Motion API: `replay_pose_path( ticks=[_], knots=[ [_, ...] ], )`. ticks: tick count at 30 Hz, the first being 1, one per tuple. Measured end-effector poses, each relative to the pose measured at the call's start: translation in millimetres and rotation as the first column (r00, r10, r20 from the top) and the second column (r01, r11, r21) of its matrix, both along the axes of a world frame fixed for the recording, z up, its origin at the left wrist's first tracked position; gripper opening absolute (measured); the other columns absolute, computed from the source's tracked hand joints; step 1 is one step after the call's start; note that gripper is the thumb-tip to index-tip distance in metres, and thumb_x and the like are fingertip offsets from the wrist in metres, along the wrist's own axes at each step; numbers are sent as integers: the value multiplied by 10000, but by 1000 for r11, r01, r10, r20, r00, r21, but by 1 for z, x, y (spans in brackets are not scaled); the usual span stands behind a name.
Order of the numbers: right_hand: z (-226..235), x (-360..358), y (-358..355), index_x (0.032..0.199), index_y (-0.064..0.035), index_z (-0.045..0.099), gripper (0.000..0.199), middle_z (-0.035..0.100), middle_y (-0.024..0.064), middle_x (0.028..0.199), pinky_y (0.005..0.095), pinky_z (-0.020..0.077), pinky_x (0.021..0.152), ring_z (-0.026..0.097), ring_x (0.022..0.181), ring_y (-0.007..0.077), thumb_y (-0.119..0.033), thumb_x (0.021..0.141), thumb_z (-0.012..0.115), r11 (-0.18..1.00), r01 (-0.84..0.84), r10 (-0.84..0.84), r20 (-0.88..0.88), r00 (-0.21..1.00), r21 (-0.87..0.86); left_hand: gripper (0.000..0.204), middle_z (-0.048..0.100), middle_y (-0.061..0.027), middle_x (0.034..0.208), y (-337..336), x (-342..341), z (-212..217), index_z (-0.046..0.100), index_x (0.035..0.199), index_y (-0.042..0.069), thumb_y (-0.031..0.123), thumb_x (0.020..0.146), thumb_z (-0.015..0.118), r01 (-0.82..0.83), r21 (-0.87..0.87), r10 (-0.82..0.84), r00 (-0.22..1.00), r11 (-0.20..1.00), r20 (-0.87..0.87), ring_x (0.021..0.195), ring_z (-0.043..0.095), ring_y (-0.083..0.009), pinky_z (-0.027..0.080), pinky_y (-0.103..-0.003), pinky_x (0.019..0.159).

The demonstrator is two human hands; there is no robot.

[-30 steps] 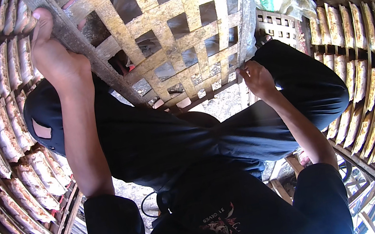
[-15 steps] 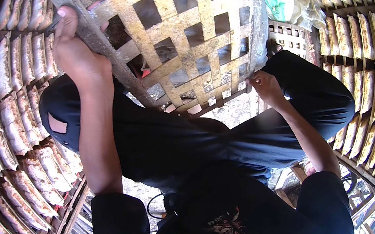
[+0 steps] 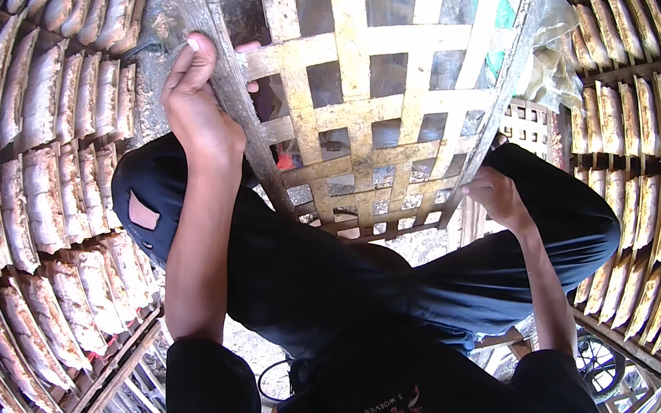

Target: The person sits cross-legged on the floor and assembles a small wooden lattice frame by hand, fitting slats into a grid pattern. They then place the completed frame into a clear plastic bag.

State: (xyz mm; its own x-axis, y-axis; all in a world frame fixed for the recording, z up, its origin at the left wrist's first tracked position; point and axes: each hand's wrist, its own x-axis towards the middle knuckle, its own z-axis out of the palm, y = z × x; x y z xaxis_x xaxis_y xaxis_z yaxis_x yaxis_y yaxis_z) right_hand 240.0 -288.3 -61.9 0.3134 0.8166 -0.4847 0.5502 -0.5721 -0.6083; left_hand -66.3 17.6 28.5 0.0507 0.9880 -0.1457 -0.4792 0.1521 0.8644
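Note:
A woven bamboo tray [image 3: 359, 64] with square gaps and a wooden frame is held up tilted in front of my crossed legs. On its left rail, my left hand [image 3: 201, 114] is closed, thumb on the near side and fingertips showing through the gaps behind. My right hand [image 3: 497, 199] has its fingers closed at the right rail, close to the lower right corner; part of that grip is hidden. The tray's underside or face carries nothing that I can make out.
Racks of pale, crusted slabs [image 3: 45, 195] curve up on the left, and similar racks [image 3: 623, 110] stand on the right. Crumpled clear and green plastic [image 3: 550, 70] lies behind the tray's right side. A wheel [image 3: 599, 363] shows at lower right.
The tray has come lower in the picture and turned, so its far rail now shows. Both hands have moved with it, still at its side rails. The whole view has shifted somewhat too.

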Motion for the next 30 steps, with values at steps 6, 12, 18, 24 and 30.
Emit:
replay_pose_path(
  ticks=[6,12,18,24,30],
  knots=[
    [47,-9,-4,1093,20,580,247,703,134,996,304,506,856,656,947,167,-141,917,648,978,151,-119,-212,970,144,397,657,-111,946,3,-4,1,600,1082,-51,324,954,589,-8,16,6,995,1000,96,736,684,-236,510,-323,494],
    [96,-16,1,1092,-10,545,123,606,21,984,233,420,837,522,883,67,-36,972,538,916,290,-219,-262,940,278,418,657,-121,903,22,-32,10,589,1098,31,421,959,540,-8,63,-8,968,998,251,759,639,-216,493,-339,576],
    [135,-25,30,1226,-23,544,274,638,36,962,239,464,775,539,889,81,-145,981,570,816,236,-181,-154,971,527,338,644,-53,973,23,-36,28,588,1119,76,373,991,491,-149,44,128,939,988,319,855,608,-183,457,-334,613],
    [206,-24,60,1175,9,584,253,670,105,986,287,490,797,610,897,131,-11,923,586,849,55,-136,117,984,526,402,596,-48,1211,35,-49,13,545,1246,100,401,1014,415,-164,74,123,911,984,394,1080,557,-223,444,-419,861],
    [274,-54,71,1088,25,615,275,655,193,957,383,498,770,650,853,361,44,814,637,766,-284,-95,538,837,577,492,470,-58,1424,40,-48,11,440,1389,97,412,1013,405,-180,29,152,898,983,413,1304,429,-249,294,-445,1118]
  ],
)
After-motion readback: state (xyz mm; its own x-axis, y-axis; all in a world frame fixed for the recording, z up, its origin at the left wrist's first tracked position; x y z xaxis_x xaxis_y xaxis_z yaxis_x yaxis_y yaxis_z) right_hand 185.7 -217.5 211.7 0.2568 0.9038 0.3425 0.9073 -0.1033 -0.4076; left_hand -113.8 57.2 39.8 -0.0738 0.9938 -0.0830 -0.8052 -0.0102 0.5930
